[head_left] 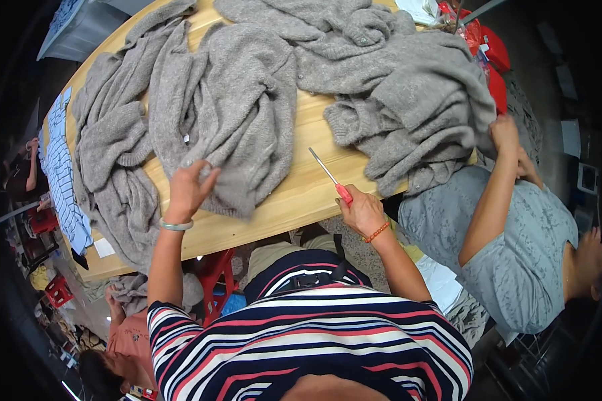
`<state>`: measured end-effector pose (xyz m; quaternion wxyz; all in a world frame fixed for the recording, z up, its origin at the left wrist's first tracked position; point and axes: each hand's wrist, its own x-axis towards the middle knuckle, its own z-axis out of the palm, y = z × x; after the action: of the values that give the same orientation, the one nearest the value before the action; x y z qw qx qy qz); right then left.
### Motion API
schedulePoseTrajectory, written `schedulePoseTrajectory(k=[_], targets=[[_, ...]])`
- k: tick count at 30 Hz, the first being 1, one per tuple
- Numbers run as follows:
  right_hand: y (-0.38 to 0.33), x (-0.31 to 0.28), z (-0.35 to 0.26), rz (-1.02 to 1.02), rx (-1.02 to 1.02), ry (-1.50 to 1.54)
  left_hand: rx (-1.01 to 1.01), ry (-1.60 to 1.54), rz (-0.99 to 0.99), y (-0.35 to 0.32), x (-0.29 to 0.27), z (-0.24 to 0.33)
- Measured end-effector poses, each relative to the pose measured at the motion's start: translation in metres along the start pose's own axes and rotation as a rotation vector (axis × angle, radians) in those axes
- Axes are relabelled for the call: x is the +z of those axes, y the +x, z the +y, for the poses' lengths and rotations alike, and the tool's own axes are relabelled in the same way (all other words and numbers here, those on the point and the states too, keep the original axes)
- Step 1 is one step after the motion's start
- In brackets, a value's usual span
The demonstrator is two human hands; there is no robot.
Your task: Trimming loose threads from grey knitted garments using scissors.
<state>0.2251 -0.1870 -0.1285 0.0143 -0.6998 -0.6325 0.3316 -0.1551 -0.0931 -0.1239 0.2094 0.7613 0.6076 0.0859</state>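
A grey knitted sweater point(247, 100) lies bunched on the wooden table in front of me. My left hand point(188, 190), a pale bangle on its wrist, is at the sweater's near edge with bent fingers on the knit; the thumb and index finger show a small gap. The hem beside it is blurred. My right hand point(364, 212), wearing an orange bead bracelet, is closed around a red-handled tool point(342, 192) with a slim straight metal shaft. Its tip points away and to the left, over bare wood, apart from the sweater.
More grey knitwear point(110, 127) lies at the left, with another heap point(415, 93) at the right. Striped blue cloth point(63, 174) hangs over the table's point(308, 120) left edge. Right of me sits a person point(515, 240) handling knitwear; another person point(130, 341) holds knitwear at lower left. A red stool point(215, 284) stands nearby.
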Motion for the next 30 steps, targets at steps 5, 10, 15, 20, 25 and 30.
schedulePoseTrajectory(k=[5, 10, 15, 20, 25, 30], targets=[[0.004, 0.000, 0.006, 0.217, -0.005, 0.104, 0.331, -0.315, 0.362, 0.020, 0.007, 0.066], [0.010, -0.019, 0.014, 0.298, -0.045, 0.168, 0.854, -0.343, -0.172, -0.008, 0.108, 0.165], [0.004, -0.035, 0.006, 0.269, -0.109, 0.106, 0.116, -0.462, 0.278, -0.032, 0.096, 0.084], [0.019, -0.015, -0.026, -0.008, -0.219, 0.057, -0.833, 0.037, 0.730, -0.067, 0.121, -0.099], [0.052, 0.000, -0.116, -0.149, -0.484, -0.008, -0.850, -0.819, 0.551, -0.101, 0.135, -0.155], [0.095, 0.013, -0.204, -0.240, -0.554, -0.053, -0.770, -1.732, 0.826, -0.119, 0.084, -0.127]])
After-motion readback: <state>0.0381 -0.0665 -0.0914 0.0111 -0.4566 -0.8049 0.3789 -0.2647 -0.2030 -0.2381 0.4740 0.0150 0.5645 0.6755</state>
